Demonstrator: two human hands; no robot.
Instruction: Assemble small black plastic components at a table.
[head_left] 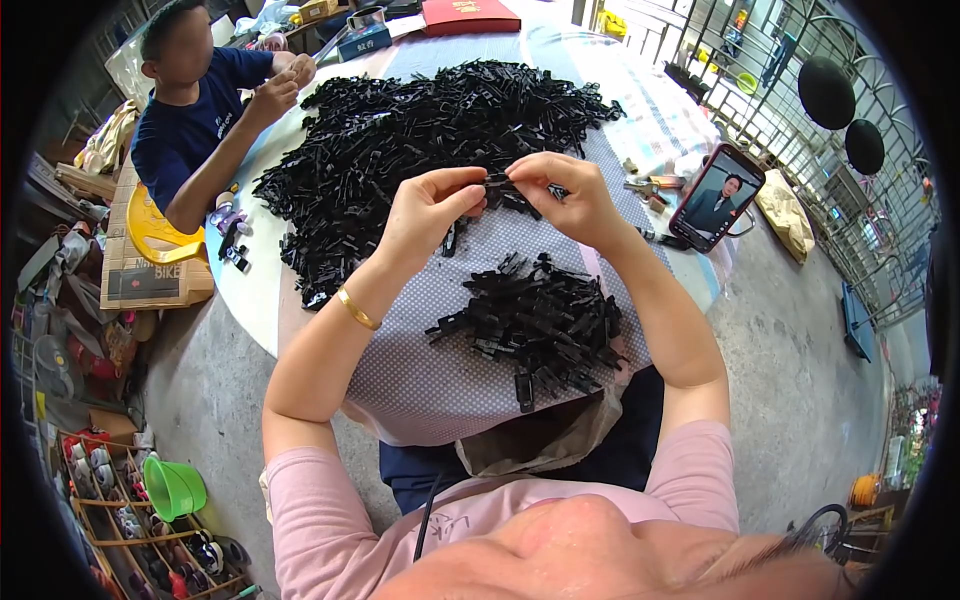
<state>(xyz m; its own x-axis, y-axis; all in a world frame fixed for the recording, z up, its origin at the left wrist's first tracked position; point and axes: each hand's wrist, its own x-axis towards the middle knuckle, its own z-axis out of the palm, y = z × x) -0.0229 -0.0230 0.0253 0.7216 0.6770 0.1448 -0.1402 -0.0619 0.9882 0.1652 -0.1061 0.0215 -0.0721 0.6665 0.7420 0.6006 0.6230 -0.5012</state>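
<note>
Left hand [425, 215] and right hand [572, 203] pinched nearly closed on a small black part [498, 180]; near heap [540, 325] probably done, bigger far heap [400, 135] probably left.

Dark capital letters stood on the side of the cardboard box [158, 283] at the left. Pale characters marked the blue box [364, 41], and gold ones the red box [470, 16]. Small print on the navy shirt [185, 140] and the pink shirt [340, 530] was too faint to read.
</note>
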